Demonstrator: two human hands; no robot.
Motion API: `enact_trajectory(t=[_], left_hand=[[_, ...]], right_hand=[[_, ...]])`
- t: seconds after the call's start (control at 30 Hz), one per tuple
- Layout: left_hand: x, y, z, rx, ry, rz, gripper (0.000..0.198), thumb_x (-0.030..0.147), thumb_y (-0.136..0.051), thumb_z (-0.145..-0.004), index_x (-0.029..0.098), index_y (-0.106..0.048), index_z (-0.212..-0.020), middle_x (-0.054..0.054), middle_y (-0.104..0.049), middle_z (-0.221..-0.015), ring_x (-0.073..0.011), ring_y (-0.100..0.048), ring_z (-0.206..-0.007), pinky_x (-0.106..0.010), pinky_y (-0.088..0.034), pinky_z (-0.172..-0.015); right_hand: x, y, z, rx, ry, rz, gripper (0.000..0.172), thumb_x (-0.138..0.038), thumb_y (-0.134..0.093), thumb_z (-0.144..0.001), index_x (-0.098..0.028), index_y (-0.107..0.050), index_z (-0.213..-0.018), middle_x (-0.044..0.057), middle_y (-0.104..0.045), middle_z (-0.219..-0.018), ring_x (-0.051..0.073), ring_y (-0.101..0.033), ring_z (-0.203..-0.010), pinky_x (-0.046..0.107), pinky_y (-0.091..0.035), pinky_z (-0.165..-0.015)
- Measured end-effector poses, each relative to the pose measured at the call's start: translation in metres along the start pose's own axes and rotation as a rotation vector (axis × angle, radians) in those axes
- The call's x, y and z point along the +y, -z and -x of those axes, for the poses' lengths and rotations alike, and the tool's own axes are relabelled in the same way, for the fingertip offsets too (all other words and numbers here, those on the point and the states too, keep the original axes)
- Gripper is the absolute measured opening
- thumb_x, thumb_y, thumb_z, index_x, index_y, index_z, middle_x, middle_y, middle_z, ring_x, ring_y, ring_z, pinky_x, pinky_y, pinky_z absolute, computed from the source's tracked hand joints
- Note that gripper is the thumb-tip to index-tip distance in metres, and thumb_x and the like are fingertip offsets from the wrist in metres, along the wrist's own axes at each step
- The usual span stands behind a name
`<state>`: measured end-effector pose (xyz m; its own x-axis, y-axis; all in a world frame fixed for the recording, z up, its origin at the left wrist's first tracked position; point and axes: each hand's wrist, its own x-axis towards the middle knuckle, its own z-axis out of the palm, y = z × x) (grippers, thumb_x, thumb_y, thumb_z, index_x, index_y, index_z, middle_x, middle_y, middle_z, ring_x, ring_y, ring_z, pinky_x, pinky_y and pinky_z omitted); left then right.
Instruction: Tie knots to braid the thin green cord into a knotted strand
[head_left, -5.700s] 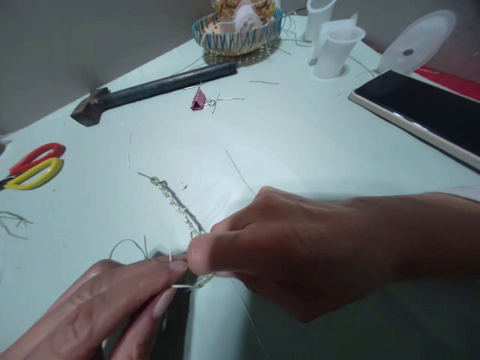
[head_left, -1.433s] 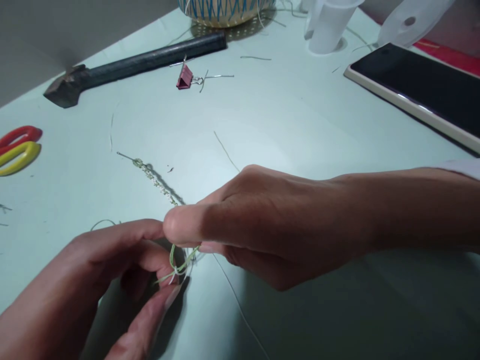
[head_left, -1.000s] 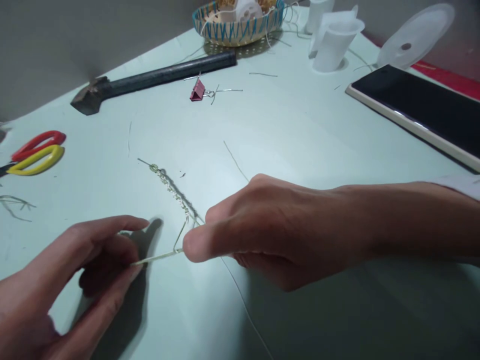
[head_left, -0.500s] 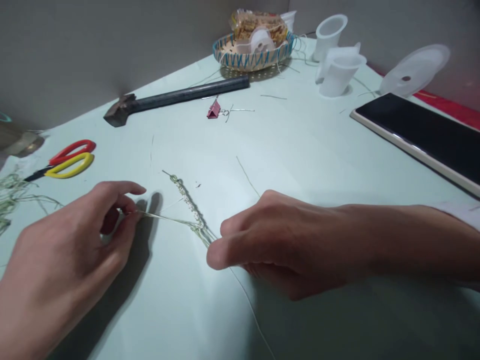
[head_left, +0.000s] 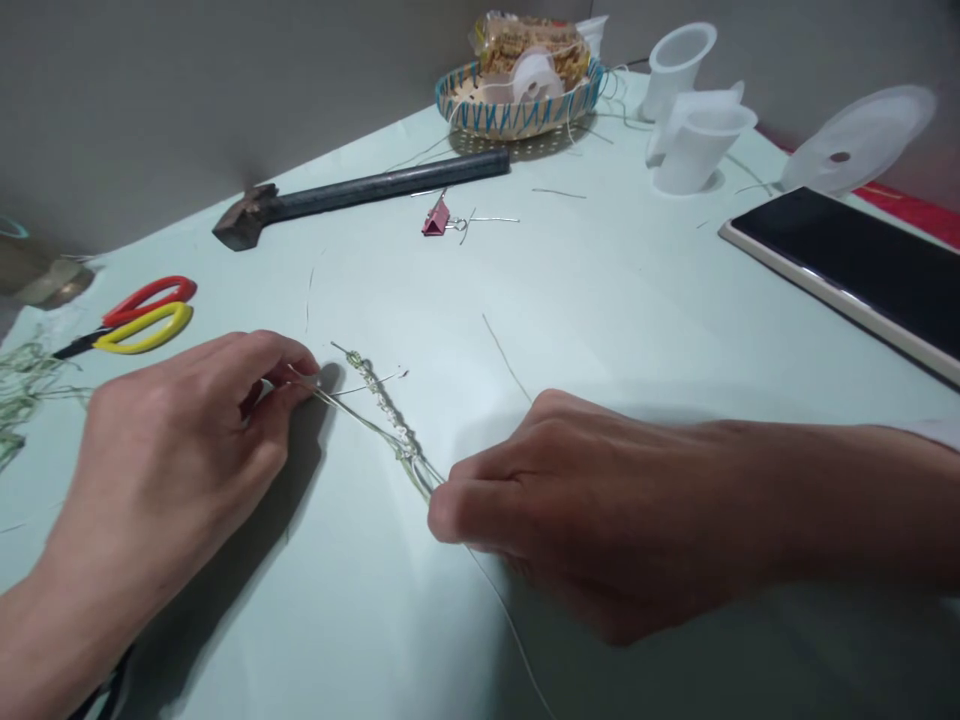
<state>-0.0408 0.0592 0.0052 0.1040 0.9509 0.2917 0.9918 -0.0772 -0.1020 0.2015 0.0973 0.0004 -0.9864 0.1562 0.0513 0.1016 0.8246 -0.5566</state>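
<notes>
A narrow knotted cord (head_left: pixel 380 395) in pale green and white slants across the pale tabletop between my hands. Its lower end splits into loose strands. My left hand (head_left: pixel 202 440) pinches thin green and white strands (head_left: pixel 360 418) between thumb and fingertips, drawing them out to the left of the cord. With thumb and forefinger together, my right hand (head_left: pixel 540 510) grips the other strands just below the knotted part; their ends there are hidden by the fingers. One long thin thread (head_left: pixel 506 615) trails from under my right hand toward the front edge.
Scissors (head_left: pixel 146 315) and tangled green thread (head_left: pixel 26 385) lie at left. Behind are a hammer (head_left: pixel 360 190), a pink binder clip (head_left: pixel 436 217) and a basket (head_left: pixel 480 118) holding a packet and a spool. White plastic cups (head_left: pixel 694 150), a clear disc (head_left: pixel 855 150) and a phone (head_left: pixel 862 260) stand right.
My left hand has moved right and away from me, closer to the cord, and its fingers have closed further on the strands. My right hand keeps its grip.
</notes>
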Motion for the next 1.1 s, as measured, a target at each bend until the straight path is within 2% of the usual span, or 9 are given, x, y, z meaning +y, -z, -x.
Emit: enact_trajectory(t=[0.2, 0.33, 0.5, 0.6, 0.7, 0.77, 0.83, 0.97, 1.1], left_hand=[[0.006, 0.001, 0.001, 0.01, 0.025, 0.019, 0.011, 0.017, -0.051, -0.077, 0.021, -0.059, -0.083, 0.0, -0.062, -0.071, -0.0174, -0.054, -0.062, -0.026, -0.032, -0.058], [0.008, -0.002, -0.002, -0.03, 0.056, 0.05, 0.02, 0.013, -0.05, -0.072, 0.02, -0.056, -0.089, 0.001, -0.056, -0.067, -0.0171, -0.053, -0.06, -0.027, -0.034, -0.057], [0.012, -0.006, -0.003, -0.036, 0.061, 0.092, 0.024, 0.018, -0.046, -0.078, 0.016, -0.055, -0.1, 0.003, -0.051, -0.07, -0.0129, -0.048, -0.062, -0.034, -0.034, -0.057], [0.015, -0.007, 0.0, -0.026, 0.049, 0.133, 0.03, 0.017, -0.033, -0.083, 0.011, -0.053, -0.105, 0.005, -0.044, -0.074, -0.0114, -0.048, -0.07, -0.041, -0.032, -0.06], [0.017, -0.005, 0.001, -0.023, 0.049, 0.142, 0.03, 0.015, -0.029, -0.087, 0.008, -0.049, -0.108, 0.005, -0.043, -0.076, -0.0119, -0.051, -0.075, -0.042, -0.034, -0.061], [0.014, -0.002, 0.0, -0.039, 0.052, 0.13, 0.023, 0.02, -0.036, -0.091, 0.012, -0.051, -0.107, 0.004, -0.049, -0.075, -0.012, -0.054, -0.07, -0.037, -0.041, -0.062], [0.007, 0.001, -0.001, -0.054, 0.054, 0.104, 0.017, 0.026, -0.049, -0.091, 0.015, -0.055, -0.102, 0.002, -0.057, -0.075, -0.0128, -0.056, -0.064, -0.032, -0.048, -0.06], [-0.012, 0.006, 0.005, -0.035, 0.089, 0.008, 0.015, 0.03, -0.055, -0.09, 0.016, -0.061, -0.092, 0.0, -0.062, -0.08, -0.0138, -0.06, -0.066, -0.031, -0.052, -0.062], [-0.027, 0.016, 0.023, -0.008, 0.145, -0.102, 0.013, 0.025, -0.052, -0.091, 0.016, -0.06, -0.089, -0.001, -0.061, -0.081, -0.014, -0.057, -0.065, -0.031, -0.048, -0.06]], right_hand=[[0.004, 0.005, -0.001, -0.059, 0.068, -0.06, 0.035, 0.001, -0.049, -0.059, -0.014, -0.059, -0.089, -0.006, -0.052, -0.069, 0.008, -0.031, -0.059, 0.023, -0.025, -0.048], [0.007, 0.007, -0.002, -0.079, 0.107, -0.072, 0.03, 0.002, -0.05, -0.063, -0.014, -0.062, -0.085, -0.005, -0.049, -0.068, 0.007, -0.032, -0.058, 0.021, -0.027, -0.049], [0.006, 0.009, -0.004, -0.114, 0.134, -0.045, 0.031, 0.002, -0.051, -0.064, -0.015, -0.062, -0.088, -0.004, -0.049, -0.069, 0.008, -0.03, -0.058, 0.022, -0.027, -0.05], [0.003, 0.01, -0.004, -0.128, 0.116, -0.056, 0.029, 0.001, -0.049, -0.062, -0.017, -0.055, -0.084, -0.005, -0.046, -0.067, 0.009, -0.026, -0.056, 0.024, -0.024, -0.048], [0.001, 0.008, -0.003, -0.102, 0.088, -0.065, 0.024, 0.0, -0.046, -0.058, -0.019, -0.036, -0.067, -0.006, -0.033, -0.06, 0.009, -0.018, -0.053, 0.025, -0.021, -0.047], [0.002, 0.005, -0.003, -0.04, 0.112, -0.074, 0.027, 0.0, -0.043, -0.06, -0.019, -0.025, -0.065, -0.005, -0.032, -0.061, 0.01, -0.018, -0.055, 0.025, -0.022, -0.05], [0.004, 0.001, -0.002, 0.013, 0.14, -0.071, 0.025, -0.001, -0.04, -0.065, -0.019, -0.023, -0.066, -0.005, -0.034, -0.064, 0.01, -0.023, -0.057, 0.025, -0.023, -0.052], [0.006, -0.001, -0.001, 0.037, 0.169, -0.047, 0.021, -0.003, -0.04, -0.071, -0.02, -0.028, -0.068, -0.004, -0.035, -0.065, 0.01, -0.027, -0.059, 0.026, -0.024, -0.054], [0.006, 0.001, 0.002, 0.047, 0.184, -0.047, 0.017, -0.004, -0.04, -0.075, -0.02, -0.038, -0.071, -0.004, -0.041, -0.068, 0.01, -0.031, -0.061, 0.025, -0.027, -0.056]])
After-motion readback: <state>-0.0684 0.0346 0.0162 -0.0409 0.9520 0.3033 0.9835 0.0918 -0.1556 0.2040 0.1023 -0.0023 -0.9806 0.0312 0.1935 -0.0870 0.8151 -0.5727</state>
